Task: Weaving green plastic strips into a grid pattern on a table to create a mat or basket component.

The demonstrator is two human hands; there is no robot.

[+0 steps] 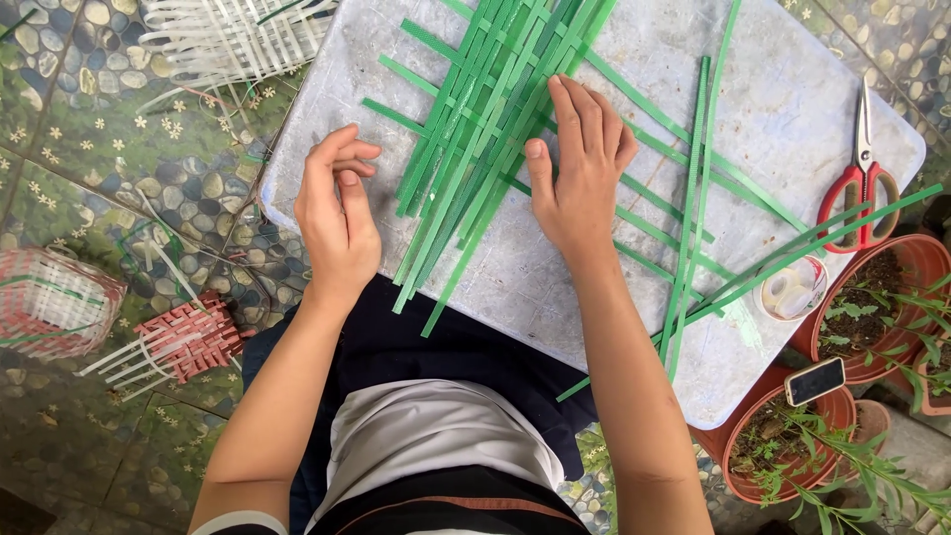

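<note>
Green plastic strips (485, 129) lay half-woven on the grey board (792, 109) at the frame's upper centre; the right hand (580, 168) pressed flat on the crossings, fingers spread, while the left hand (337, 213) hovered beside the strip ends, fingers curled, holding nothing. Firm, even pressure there looked key to keeping the weave square.

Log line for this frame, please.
right hand flat on green strips | left hand beside them, empty | scissors on board
</note>
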